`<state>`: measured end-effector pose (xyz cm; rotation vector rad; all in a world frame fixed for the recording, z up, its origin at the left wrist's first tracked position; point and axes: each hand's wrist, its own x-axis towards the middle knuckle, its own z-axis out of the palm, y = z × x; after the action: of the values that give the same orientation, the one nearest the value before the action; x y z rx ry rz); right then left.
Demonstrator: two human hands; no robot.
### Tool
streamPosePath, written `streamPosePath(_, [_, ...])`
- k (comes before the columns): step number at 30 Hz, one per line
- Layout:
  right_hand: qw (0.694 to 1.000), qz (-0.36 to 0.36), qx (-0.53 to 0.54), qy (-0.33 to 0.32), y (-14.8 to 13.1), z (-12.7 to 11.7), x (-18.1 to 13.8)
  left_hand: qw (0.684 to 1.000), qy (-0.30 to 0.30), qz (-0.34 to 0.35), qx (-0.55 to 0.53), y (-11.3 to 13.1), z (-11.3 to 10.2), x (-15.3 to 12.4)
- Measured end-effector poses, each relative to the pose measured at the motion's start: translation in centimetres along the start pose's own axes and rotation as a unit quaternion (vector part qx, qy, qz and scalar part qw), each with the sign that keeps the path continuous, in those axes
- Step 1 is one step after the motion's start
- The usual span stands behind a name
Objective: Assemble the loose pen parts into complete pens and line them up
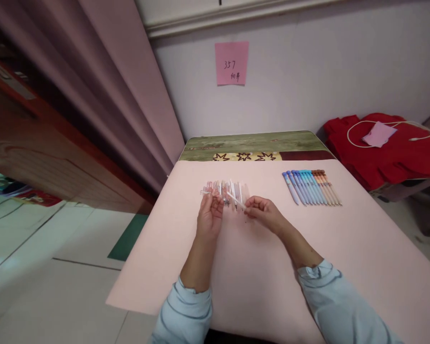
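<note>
My left hand (210, 215) is closed, palm turned up, on a clear pen part (204, 192) whose end sticks out past the fingertips. A slim white pen refill (235, 199) is pinched in my right hand (264, 212) and slants up to the left, its far end close to my left fingers. Just beyond both hands, a row of clear and pale pen parts (240, 191) lies on the pink table covering (251, 272). Some of them have dark tips. My fingers hide part of this row.
To the right lies a neat row of pens (310, 188) in blue, turquoise and brown. A green patterned cloth (254, 142) shows at the table's back edge. Red fabric (390, 153) with a cord sits beyond the right side. A pink note (231, 63) is on the wall.
</note>
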<state>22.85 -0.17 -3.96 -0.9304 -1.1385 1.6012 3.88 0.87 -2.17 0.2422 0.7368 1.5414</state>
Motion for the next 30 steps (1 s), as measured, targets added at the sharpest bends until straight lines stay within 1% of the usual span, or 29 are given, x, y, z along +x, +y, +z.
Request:
streamPosePath(3, [0.999, 0.004, -0.036, -0.011, 0.0, 0.2, -0.1, 1.0, 0.011, -0.007, -0.015, 0.1, -0.3, 0.4])
streamPosePath(7, [0.999, 0.006, -0.051, -0.01, 0.0, 0.2, -0.1, 1.0, 0.019, -0.013, -0.019, 0.0, -0.3, 0.4])
streamPosePath(13, [0.999, 0.01, -0.051, -0.002, 0.0, 0.3, -0.1, 1.0, 0.014, -0.016, -0.015, 0.0, 0.3, -0.1])
streamPosePath(21, [0.999, 0.007, -0.049, -0.012, 0.4, 0.0, -0.1, 0.999, 0.007, -0.034, -0.009, 0.1, 0.6, -0.4])
streamPosePath(24, [0.999, 0.006, -0.051, -0.008, 0.4, 0.0, 0.0, 1.0, -0.01, -0.022, 0.013, 0.1, 0.6, -0.6])
streamPosePath(28, [0.998, 0.002, -0.055, -0.002, 0.4, 0.1, 0.0, 0.996, -0.059, 0.012, 0.061, -0.1, 0.7, -0.9])
streamPosePath(30, [0.999, 0.003, -0.054, 0.0, 0.4, 0.1, 0.0, 0.994, -0.068, 0.019, 0.078, -0.2, 0.7, -0.9])
